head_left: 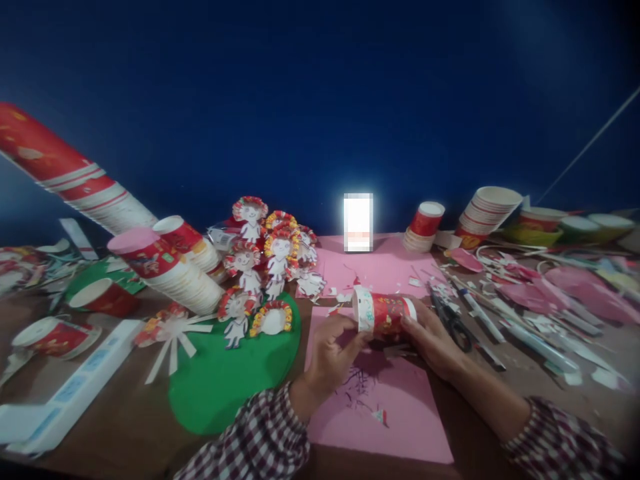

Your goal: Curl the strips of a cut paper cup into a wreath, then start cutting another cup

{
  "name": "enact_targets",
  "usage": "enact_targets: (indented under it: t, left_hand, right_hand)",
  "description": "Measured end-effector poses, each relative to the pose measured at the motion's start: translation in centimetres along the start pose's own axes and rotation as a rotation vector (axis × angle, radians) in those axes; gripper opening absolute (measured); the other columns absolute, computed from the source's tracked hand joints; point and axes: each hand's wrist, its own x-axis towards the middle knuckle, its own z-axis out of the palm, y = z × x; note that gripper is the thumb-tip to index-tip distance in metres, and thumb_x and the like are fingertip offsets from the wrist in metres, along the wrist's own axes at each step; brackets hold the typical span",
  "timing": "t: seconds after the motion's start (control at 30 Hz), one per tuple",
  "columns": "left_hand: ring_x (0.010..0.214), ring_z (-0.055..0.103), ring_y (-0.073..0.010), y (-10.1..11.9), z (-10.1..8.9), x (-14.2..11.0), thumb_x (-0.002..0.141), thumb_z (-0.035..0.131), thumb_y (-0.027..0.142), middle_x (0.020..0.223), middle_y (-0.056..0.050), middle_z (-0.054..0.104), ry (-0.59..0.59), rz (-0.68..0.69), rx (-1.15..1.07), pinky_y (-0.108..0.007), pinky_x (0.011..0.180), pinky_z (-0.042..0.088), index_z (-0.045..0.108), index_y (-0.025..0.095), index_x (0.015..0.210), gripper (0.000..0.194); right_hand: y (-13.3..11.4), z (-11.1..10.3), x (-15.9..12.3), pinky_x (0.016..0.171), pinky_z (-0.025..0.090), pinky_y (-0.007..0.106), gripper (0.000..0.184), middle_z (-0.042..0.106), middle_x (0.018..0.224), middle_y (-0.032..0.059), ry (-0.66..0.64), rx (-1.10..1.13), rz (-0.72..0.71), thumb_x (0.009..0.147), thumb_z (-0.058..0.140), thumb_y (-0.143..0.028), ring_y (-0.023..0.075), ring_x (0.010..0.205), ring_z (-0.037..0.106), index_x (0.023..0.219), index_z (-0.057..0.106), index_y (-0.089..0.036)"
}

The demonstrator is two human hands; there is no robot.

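Note:
A red and white paper cup [387,313] lies sideways between my two hands, above a pink sheet [390,420]. My left hand [337,350] grips the cup's left end, where a pale patterned band runs around it. Around the right end close the fingers of my right hand [430,337]. Dark marks and a small paper scrap [381,417] show on the pink sheet below. To the left, a green paper piece [225,393] carries several cut-out paper figures [237,317] with curly red and yellow hair.
Long stacks of paper cups [175,273] lean at the left, near a white box-like strip [75,390]. Scissors [455,320], pens [485,317] and paper scraps cover the right side. More stacked cups [487,210] stand behind, and a bright blurred rectangle [359,223] is at the back.

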Motion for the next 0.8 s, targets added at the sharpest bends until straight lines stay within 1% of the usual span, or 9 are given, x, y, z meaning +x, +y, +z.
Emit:
enact_targets:
  t: [0.1,0.23,0.3,0.37,0.43,0.5,0.63,0.7,0.8]
  left_hand:
    - [0.060,0.055,-0.0122,-0.41,-0.06,-0.22,0.078,0.064,0.023,0.061,-0.001,0.060,-0.036,0.003,-0.015,-0.024,0.059,0.043,0.060,0.016,0.064,0.016]
    - [0.059,0.054,-0.0119,-0.51,-0.42,-0.30,0.085,0.055,0.023,0.062,-0.001,0.059,-0.091,-0.036,-0.023,-0.023,0.056,0.042,0.060,0.016,0.068,0.019]
    - [0.063,0.057,-0.0130,-0.43,-0.52,-0.25,0.089,0.046,0.023,0.067,-0.002,0.062,-0.098,-0.026,-0.028,-0.024,0.059,0.044,0.062,0.017,0.075,0.022]
    - [0.077,0.061,-0.0157,-0.34,-0.50,-0.14,0.090,0.043,0.022,0.081,-0.006,0.067,-0.111,0.023,-0.026,-0.028,0.069,0.048,0.063,0.018,0.089,0.021]
    - [0.088,0.061,-0.0193,-0.30,-0.37,0.02,0.084,0.055,0.025,0.093,-0.008,0.068,-0.155,0.104,0.009,-0.032,0.077,0.048,0.062,0.018,0.101,0.020]
    - [0.086,0.061,-0.0198,-0.37,-0.18,0.12,0.077,0.065,0.024,0.091,-0.008,0.068,-0.161,0.126,0.052,-0.033,0.076,0.049,0.063,0.018,0.098,0.022]
    - [0.073,0.060,-0.0163,-0.61,0.03,0.01,0.080,0.061,0.021,0.077,-0.005,0.067,-0.130,0.029,0.071,-0.029,0.069,0.048,0.065,0.017,0.081,0.006]
    - [0.070,0.060,-0.0152,-0.62,0.02,-0.13,0.082,0.059,0.021,0.076,-0.004,0.067,-0.148,-0.044,0.036,-0.027,0.066,0.048,0.066,0.018,0.080,0.008]
    - [0.069,0.060,-0.0144,-0.44,-0.06,-0.31,0.084,0.054,0.021,0.076,-0.003,0.068,-0.160,-0.121,-0.017,-0.025,0.063,0.047,0.068,0.018,0.085,0.013]
  right_hand:
    - [0.36,-0.23,-0.05,0.063,0.050,0.025,0.039,0.061,0.102,0.0069,0.006,0.000,-0.001,0.084,0.057,-0.046,0.0180,0.084,0.058,0.113,0.051,-0.021]
    - [0.43,-0.22,0.02,0.059,0.050,0.024,0.039,0.061,0.103,0.0062,0.034,0.033,0.030,0.083,0.057,-0.046,0.0167,0.080,0.059,0.114,0.050,-0.023]
    - [0.31,-0.19,0.16,0.055,0.049,0.022,0.041,0.060,0.098,0.0033,0.076,0.063,0.054,0.083,0.058,-0.046,0.0139,0.073,0.058,0.118,0.047,-0.027]
    - [0.20,-0.19,0.31,0.053,0.048,0.021,0.038,0.060,0.089,0.0007,0.105,0.103,0.079,0.084,0.056,-0.046,0.0110,0.065,0.056,0.117,0.048,-0.028]
    - [0.13,-0.19,0.43,0.053,0.049,0.020,0.033,0.060,0.086,0.0005,0.119,0.150,0.113,0.084,0.056,-0.048,0.0103,0.064,0.055,0.108,0.053,-0.025]
    - [0.07,-0.18,0.45,0.052,0.050,0.021,0.033,0.061,0.086,0.0013,0.118,0.176,0.145,0.083,0.057,-0.049,0.0110,0.064,0.057,0.105,0.055,-0.024]
    - [-0.13,-0.08,0.33,0.049,0.050,0.021,0.039,0.062,0.087,0.0025,0.055,0.178,0.170,0.081,0.059,-0.049,0.0119,0.062,0.058,0.109,0.053,-0.023]
    - [-0.26,-0.01,0.31,0.048,0.049,0.020,0.040,0.062,0.087,0.0026,0.049,0.157,0.160,0.080,0.062,-0.048,0.0113,0.061,0.059,0.109,0.053,-0.023]
    - [-0.35,0.07,0.37,0.044,0.046,0.019,0.040,0.062,0.079,0.0018,0.073,0.129,0.166,0.080,0.062,-0.049,0.0098,0.054,0.056,0.108,0.054,-0.021]
